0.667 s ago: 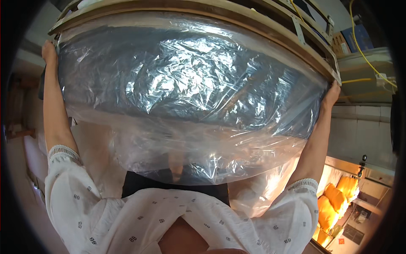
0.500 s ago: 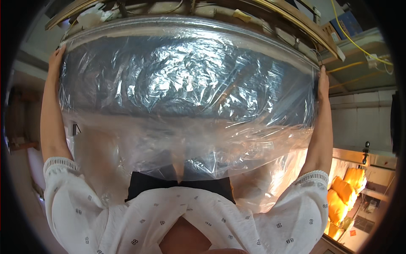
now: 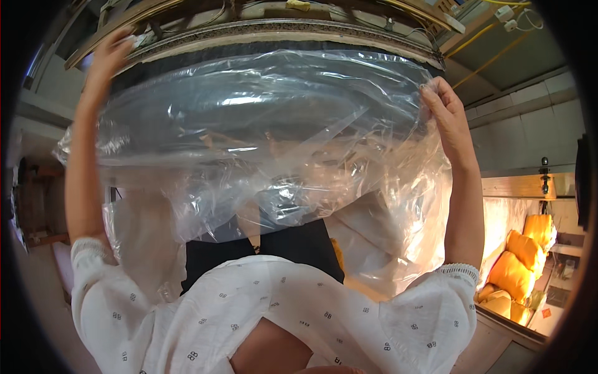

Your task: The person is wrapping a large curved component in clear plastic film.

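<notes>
A large clear plastic sheet (image 3: 249,121) spreads in front of me, creased and shiny, its near part hanging in folds toward my lap. My right hand (image 3: 447,112) pinches the sheet's far right corner between thumb and fingers. My left hand (image 3: 107,59) is raised at the far left, off the sheet, beside a small white crumpled piece (image 3: 142,40). Motion smears its fingers, so whether they hold anything is unclear. Beneath the plastic lies a dark flat surface (image 3: 249,48), bare along its far strip.
A speckled ledge (image 3: 286,26) and wooden rails (image 3: 146,19) run across the far side. Yellow cords (image 3: 467,45) and a white plug (image 3: 503,12) sit at the far right. Orange-yellow bundles (image 3: 514,265) lie in bright light at the right.
The sheet's far edge has come nearer, uncovering a dark strip. My left hand has left the sheet and moved up and right. My right hand has drawn inward with its corner.
</notes>
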